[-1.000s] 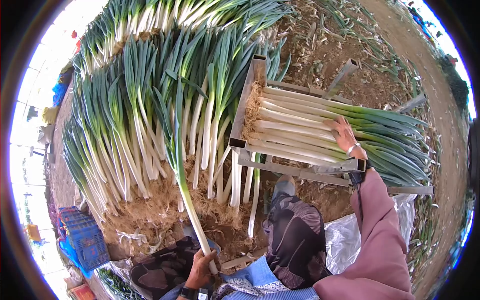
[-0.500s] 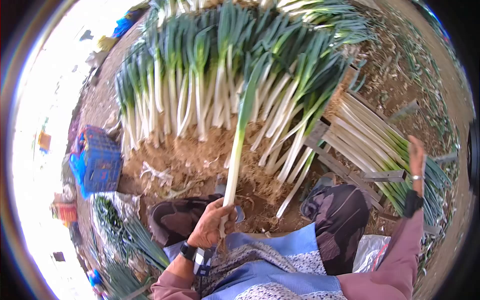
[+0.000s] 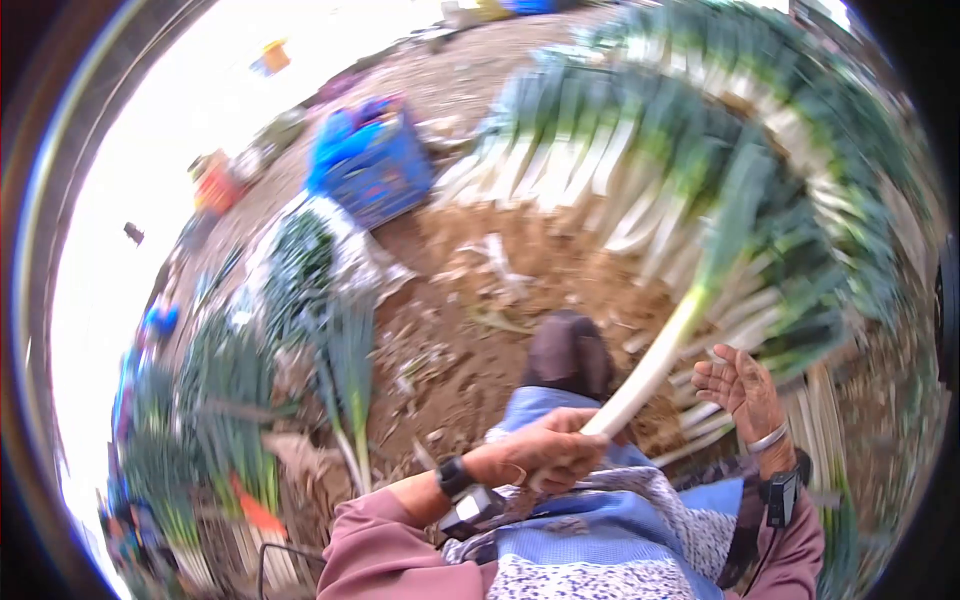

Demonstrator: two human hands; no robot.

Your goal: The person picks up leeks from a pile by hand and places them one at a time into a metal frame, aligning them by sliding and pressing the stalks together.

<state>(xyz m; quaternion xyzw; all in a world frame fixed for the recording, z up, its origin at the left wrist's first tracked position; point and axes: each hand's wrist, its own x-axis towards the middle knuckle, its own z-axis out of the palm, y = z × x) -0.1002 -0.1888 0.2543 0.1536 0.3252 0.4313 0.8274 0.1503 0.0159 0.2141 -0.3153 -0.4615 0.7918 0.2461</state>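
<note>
My left hand (image 3: pixel 545 450) is closed around the white root end of a single leek (image 3: pixel 648 378), held above my lap. The stalk slants up and to the right, its green leaves pointing away from me. My right hand (image 3: pixel 742 392) is raised just right of the stalk, apart from it, with nothing in it and its fingers apart and slightly bent. Behind them, a long row of leeks (image 3: pixel 560 145) lies on the soil, white ends towards me. More leeks (image 3: pixel 822 430) lie beside my right arm, blurred.
A blue crate (image 3: pixel 378 185) stands on the ground ahead to the left. Nearer, green leaves lie on a white sack (image 3: pixel 372 265). Several bunches of leeks (image 3: pixel 230 400) lie at the left, with an orange-red object (image 3: pixel 258 508) among them. My knee (image 3: pixel 570 355) juts forward over the soil.
My view has swung left, so the crate and left bunches sit further into view. My right hand has come off the leeks at the right towards the held leek, which now tilts further right.
</note>
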